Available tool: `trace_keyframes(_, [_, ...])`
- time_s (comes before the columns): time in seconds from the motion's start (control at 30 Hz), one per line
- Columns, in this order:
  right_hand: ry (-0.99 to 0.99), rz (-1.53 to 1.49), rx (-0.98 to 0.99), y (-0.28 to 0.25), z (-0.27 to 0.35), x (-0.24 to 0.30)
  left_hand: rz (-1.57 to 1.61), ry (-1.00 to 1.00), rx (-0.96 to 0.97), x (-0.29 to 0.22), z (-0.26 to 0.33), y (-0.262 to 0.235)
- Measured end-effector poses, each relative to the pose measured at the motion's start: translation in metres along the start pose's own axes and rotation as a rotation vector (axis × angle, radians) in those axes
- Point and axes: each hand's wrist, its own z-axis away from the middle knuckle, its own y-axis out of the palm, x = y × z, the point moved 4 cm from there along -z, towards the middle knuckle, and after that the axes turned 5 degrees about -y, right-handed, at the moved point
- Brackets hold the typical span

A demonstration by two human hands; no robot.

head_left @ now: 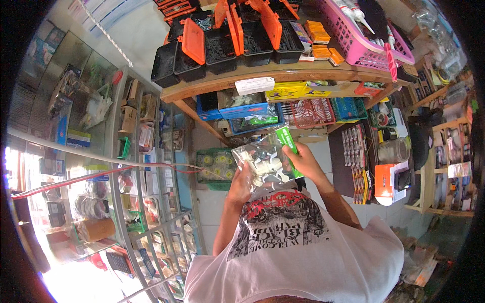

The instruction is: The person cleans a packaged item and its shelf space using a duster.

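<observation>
Short of the wooden surface (298,74), in mid-air, a clear bag (260,160) of white pieces (273,165) is held by both hands; the left hand (243,181) is closed on its near left side, the right hand (303,159) pinches its green card (287,140); the step seems to be inspecting; a next move would probably call for firm grip on this card; the card end points right, its long axis roughly up and down the view; the bag's own axis is unclear.

Hiding part of the green card (286,135) behind the right hand (303,160), cutting the pink basket (361,59) at the top edge, blurring goods (454,135) on the far-right shelves (430,174).
</observation>
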Motion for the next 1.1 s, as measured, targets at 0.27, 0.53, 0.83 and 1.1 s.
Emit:
trace_keyframes(0.27, [-0.114, -0.003, -0.071, -0.007, 0.003, -0.017, -0.039, -0.061, 0.004, 0.007, 0.004, -0.001])
trace_keyframes(0.53, [-0.221, 0.087, 0.016, -0.009, 0.009, 0.013, 0.302, 0.017, 0.124, 0.009, 0.008, 0.007])
trace_keyframes(0.83, [-0.171, 0.108, 0.08, -0.012, 0.007, 0.019, 0.167, -0.036, 0.045, 0.031, -0.006, -0.018])
trace_keyframes(1.1, [-0.067, 0.286, 0.076, -0.033, 0.006, 0.032, 0.122, -0.068, 0.047, 0.039, -0.01, -0.007])
